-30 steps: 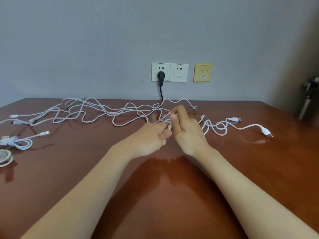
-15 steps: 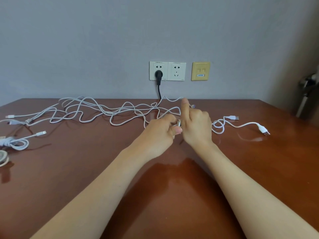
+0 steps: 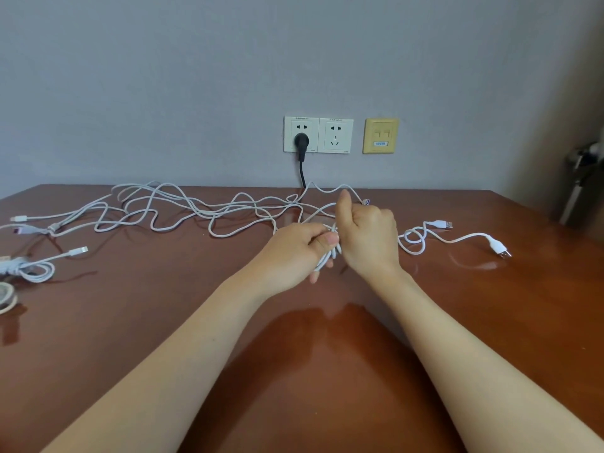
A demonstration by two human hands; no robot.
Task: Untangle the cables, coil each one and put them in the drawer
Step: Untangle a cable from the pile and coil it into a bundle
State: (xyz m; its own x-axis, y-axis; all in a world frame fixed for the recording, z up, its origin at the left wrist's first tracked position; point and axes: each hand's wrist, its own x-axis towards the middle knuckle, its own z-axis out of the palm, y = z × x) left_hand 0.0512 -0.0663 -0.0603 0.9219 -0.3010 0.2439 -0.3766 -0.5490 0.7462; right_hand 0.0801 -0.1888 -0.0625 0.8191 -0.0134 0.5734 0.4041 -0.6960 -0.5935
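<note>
White cable bunch (image 3: 327,255) was clamped in the left grip (image 3: 294,250), fingers curled round it; the right grip (image 3: 369,237), thumb raised, held its strands above the table (image 3: 163,322).

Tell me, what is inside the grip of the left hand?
The left hand holds several folds of white cable; their bends stick out below its thumb side. How many turns lie inside the palm is hidden by the hand itself.
</note>
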